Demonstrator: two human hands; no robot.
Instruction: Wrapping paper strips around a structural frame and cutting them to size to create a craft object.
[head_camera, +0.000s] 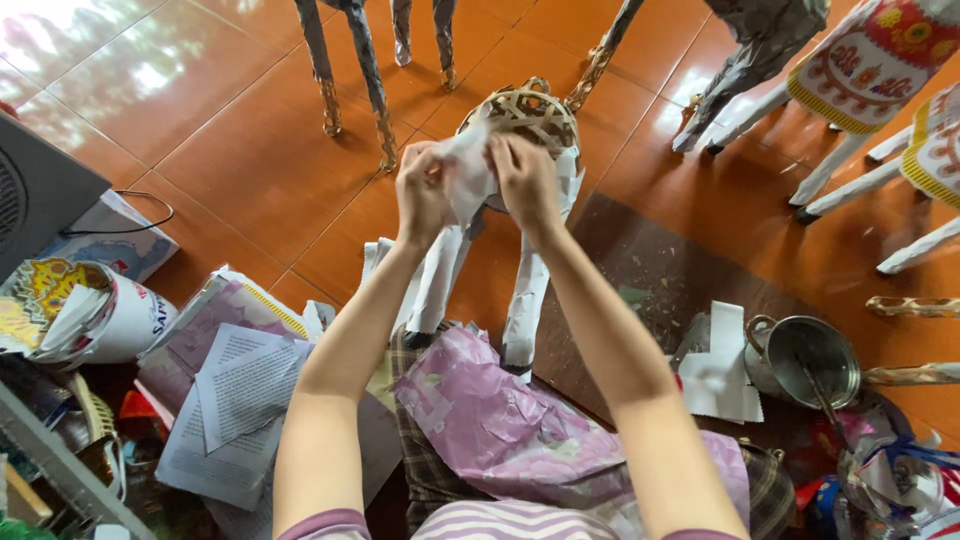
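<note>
The orange tiled floor (230, 130) spreads under everything; a woven cane animal frame (530, 115) stands on it, legs wrapped in white paper; the left hand (423, 190) and right hand (525, 180) pinch a white paper strip (468, 175) closed between fingers against its body; pink crumpled paper (500, 420) covers the lap; newspaper sheets (240, 385) lie left; a steel pot (810, 360) sits right; painted figures at the top edge are cut off.

bag: white printed sack (120, 320), rolled open, far left
label: yellow-red patterned panel (35, 290) on the sack's rim
pages: printed sheets (240, 380), grey-white, beside it
</note>
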